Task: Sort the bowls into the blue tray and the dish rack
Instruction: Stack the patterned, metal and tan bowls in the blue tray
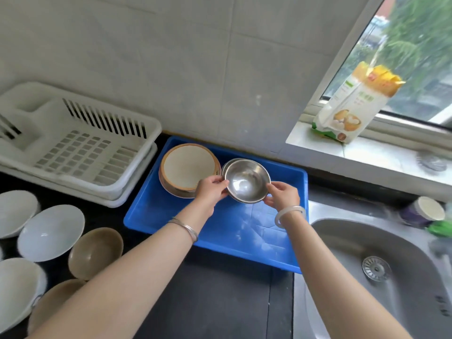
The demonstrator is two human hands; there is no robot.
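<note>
Steel bowl (247, 181) sat between both hands over the far part of the blue tray (232, 238), tilted so its shiny inside faced the camera. A second metal rim showed just behind it, so it may have been a stack. The left hand (211, 189) pinched its left rim, and the right hand (283, 195) curled its fingers round the right rim. Whether the bowl touched the tray floor could not be told. Just beside it in the tray lay a brown-rimmed bowl (188, 167) with a cream inside. The white dish rack (73, 148) stood left of the tray. White bowls (51, 232) and tan bowls (95, 250) waited on the dark counter (208, 302) at the left, and a steel sink (379, 241) lay to the right.
</note>
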